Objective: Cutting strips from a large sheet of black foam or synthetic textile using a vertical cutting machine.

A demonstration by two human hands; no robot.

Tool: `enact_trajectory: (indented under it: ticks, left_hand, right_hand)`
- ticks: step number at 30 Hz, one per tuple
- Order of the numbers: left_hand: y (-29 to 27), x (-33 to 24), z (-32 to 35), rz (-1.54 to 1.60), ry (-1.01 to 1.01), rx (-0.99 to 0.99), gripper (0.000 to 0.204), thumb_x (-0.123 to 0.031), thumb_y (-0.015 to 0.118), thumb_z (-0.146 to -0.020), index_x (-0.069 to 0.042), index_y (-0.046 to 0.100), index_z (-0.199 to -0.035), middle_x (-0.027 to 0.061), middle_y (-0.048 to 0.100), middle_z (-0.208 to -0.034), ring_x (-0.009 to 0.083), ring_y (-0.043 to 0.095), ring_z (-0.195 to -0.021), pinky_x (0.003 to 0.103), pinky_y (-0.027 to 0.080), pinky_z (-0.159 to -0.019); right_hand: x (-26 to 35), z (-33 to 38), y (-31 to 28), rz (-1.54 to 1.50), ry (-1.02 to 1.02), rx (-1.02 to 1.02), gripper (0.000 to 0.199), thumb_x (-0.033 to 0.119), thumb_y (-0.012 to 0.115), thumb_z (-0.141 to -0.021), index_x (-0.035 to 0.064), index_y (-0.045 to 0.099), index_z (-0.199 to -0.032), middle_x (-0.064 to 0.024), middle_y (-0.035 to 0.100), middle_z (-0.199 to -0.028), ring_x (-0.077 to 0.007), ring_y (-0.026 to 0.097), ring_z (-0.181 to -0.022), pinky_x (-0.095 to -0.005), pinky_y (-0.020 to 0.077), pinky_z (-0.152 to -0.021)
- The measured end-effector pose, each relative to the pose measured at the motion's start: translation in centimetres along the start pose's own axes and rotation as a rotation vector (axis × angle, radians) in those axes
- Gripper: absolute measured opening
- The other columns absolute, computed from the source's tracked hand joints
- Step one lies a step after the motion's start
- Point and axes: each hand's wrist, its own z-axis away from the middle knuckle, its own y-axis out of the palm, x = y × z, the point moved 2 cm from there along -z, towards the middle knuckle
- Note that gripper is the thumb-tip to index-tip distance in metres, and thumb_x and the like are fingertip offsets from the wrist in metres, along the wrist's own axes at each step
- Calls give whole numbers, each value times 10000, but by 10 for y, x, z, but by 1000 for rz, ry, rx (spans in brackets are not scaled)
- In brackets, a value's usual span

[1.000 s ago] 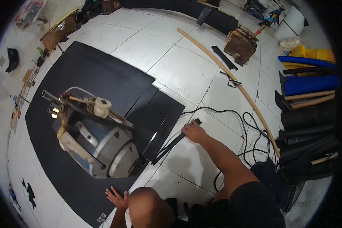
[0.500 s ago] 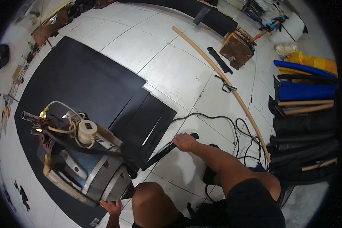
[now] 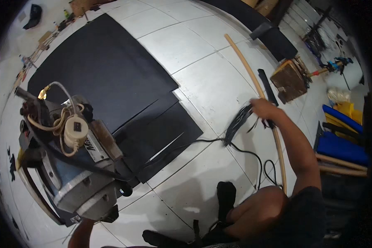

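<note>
My right hand (image 3: 263,109) is lifted over the white tiled floor and shut on a bundle of thin black strips (image 3: 237,124) that hangs down to its left. A black cable (image 3: 246,152) runs along the floor beneath it. A large black sheet (image 3: 99,70) lies flat, with smaller cut black pieces (image 3: 165,132) at its near corner. A heavy metal cutting machine (image 3: 70,161) with a white plug and cords stands at the lower left. My left forearm (image 3: 80,234) reaches up to the machine's base, and the hand itself is hidden behind it.
A long wooden stick (image 3: 248,66) lies across the tiles past my right hand. A brown wooden box (image 3: 291,78) sits beyond it. Blue and yellow rolled material (image 3: 341,144) is stacked at the right. My bent knee (image 3: 260,206) and black-socked foot (image 3: 226,196) are in front.
My right hand has picked the black strips up from the floor by the cut pieces and swung them up and to the right. My left hand has slipped behind the machine.
</note>
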Motion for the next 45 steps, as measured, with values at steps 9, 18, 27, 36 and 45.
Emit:
enact_trajectory:
  ticks: [9, 18, 27, 36, 45]
  left_hand:
    - [14, -86, 5, 492, -39, -674, 332, -200, 717, -901, -12, 567, -1130, 127, 585, -1027, 252, 588, -961, 387, 495, -822]
    - [26, -228, -48, 917, -231, -864, 508, -309, 784, -851, 22, 590, -1185, 145, 607, -1023, 231, 600, -866, 355, 509, -724]
    - [16, -265, -81, 544, -511, -1005, 580, -293, 830, -761, 34, 549, -1149, 225, 581, -1074, 407, 559, -1036, 466, 465, -912]
    - [11, -270, -83, 816, -671, -1002, 639, -232, 859, -718, 61, 508, -1164, 262, 587, -1145, 388, 576, -1079, 455, 471, -950]
    - [26, -268, -90, 943, -618, -816, 695, -305, 865, -712, 86, 538, -1185, 271, 650, -1107, 362, 653, -1027, 399, 507, -906]
  right_hand:
    - [10, -88, 115, -357, -21, -544, 661, 433, 751, -848, 41, 536, -1335, -162, 616, -1225, -331, 617, -1104, -430, 503, -926]
    - [219, -51, 128, -480, -207, 4, 670, 512, 776, -789, -37, 631, -1144, -223, 662, -1081, -361, 635, -1069, -438, 513, -898]
    - [215, -67, 154, -601, -150, 98, 734, 423, 833, -725, -45, 541, -1209, -243, 623, -1162, -384, 618, -1107, -449, 507, -922]
    - [213, -57, 163, -833, -160, 48, 643, 313, 825, -728, -32, 501, -1163, -248, 650, -1079, -376, 642, -1026, -419, 505, -893]
    - [178, -58, 180, -1321, -319, 321, 422, 126, 749, -845, -12, 520, -1171, -106, 657, -1009, -196, 642, -895, -314, 528, -779]
